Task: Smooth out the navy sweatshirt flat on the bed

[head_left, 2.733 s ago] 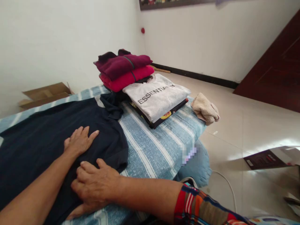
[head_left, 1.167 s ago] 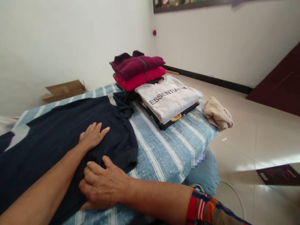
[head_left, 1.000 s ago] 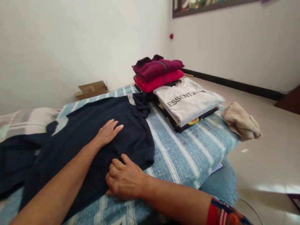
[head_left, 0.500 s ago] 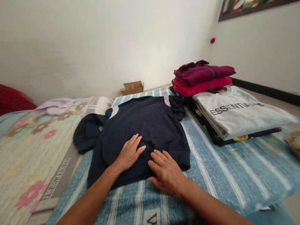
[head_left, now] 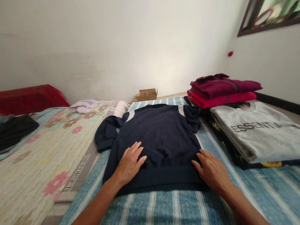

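A dark navy sweatshirt (head_left: 159,131) lies spread flat on the blue striped bed cover (head_left: 168,206), its hem toward me and its sleeves folded in at the far corners. My left hand (head_left: 129,162) rests flat on its lower left part with fingers apart. Near the lower right hem, my right hand (head_left: 212,170) lies flat, fingers spread, touching the fabric edge. Neither hand grips anything.
To the right lie a folded grey "ESSENTIALS" shirt (head_left: 255,129) on dark garments and a stack of folded red and maroon clothes (head_left: 222,90). A floral quilt (head_left: 35,147) covers the left. A cardboard box (head_left: 147,93) sits by the wall. A black garment (head_left: 14,131) lies far left.
The view swung left across the bed. My right hand slid from the middle of the hem out to the lower right corner; my left hand stayed flat on the sweatshirt.
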### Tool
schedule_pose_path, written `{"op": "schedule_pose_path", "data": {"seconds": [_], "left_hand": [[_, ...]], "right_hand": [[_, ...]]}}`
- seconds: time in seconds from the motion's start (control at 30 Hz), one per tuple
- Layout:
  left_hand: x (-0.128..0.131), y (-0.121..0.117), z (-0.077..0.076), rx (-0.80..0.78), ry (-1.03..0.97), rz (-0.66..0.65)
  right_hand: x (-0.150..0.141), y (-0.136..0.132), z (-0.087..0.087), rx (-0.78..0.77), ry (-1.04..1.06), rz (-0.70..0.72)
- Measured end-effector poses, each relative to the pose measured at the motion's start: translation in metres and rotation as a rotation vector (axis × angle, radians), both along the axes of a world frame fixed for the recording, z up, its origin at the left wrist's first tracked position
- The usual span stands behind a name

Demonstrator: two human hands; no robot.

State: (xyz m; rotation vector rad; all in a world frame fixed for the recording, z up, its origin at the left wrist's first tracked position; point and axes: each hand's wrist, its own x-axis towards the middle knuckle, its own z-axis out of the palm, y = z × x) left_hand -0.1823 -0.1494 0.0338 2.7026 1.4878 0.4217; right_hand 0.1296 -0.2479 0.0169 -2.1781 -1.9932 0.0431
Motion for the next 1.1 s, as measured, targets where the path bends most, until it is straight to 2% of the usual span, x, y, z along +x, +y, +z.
{"op": "schedule_pose_path", "data": {"seconds": [0.1,0.2,0.27,0.33,0.43,0.73,0.9,1.1], "left_hand": [[-0.024,0.008,0.008,0.071,-0.053,0.133],[-0.048,0.022,0.020,0.104,-0.045,0.412],[-0.062,0.032,0.025,0.031,0.007,0.621],[-0.074,0.041,0.027,-0.095,0.023,0.748],[-0.086,0.052,0.022,-0.218,-0.082,0.775],[-0.088,0.062,0.008,-0.267,-0.289,0.770],[-0.086,0.055,0.006,-0.245,-0.408,0.812],[-0.083,0.033,0.009,-0.343,-0.599,0.815]], "right_hand": [[0.008,0.018,0.015,-0.094,0.003,-0.141],[0.018,0.047,0.026,-0.201,0.012,-0.302],[0.023,0.065,0.026,-0.261,0.042,-0.341],[0.024,0.077,0.020,-0.298,0.084,-0.366],[0.025,0.084,0.010,-0.323,0.117,-0.393],[0.023,0.074,0.004,-0.273,0.056,-0.363],[0.022,0.071,0.002,-0.274,0.013,-0.325],[0.024,0.070,-0.002,-0.221,0.008,-0.315]]}}
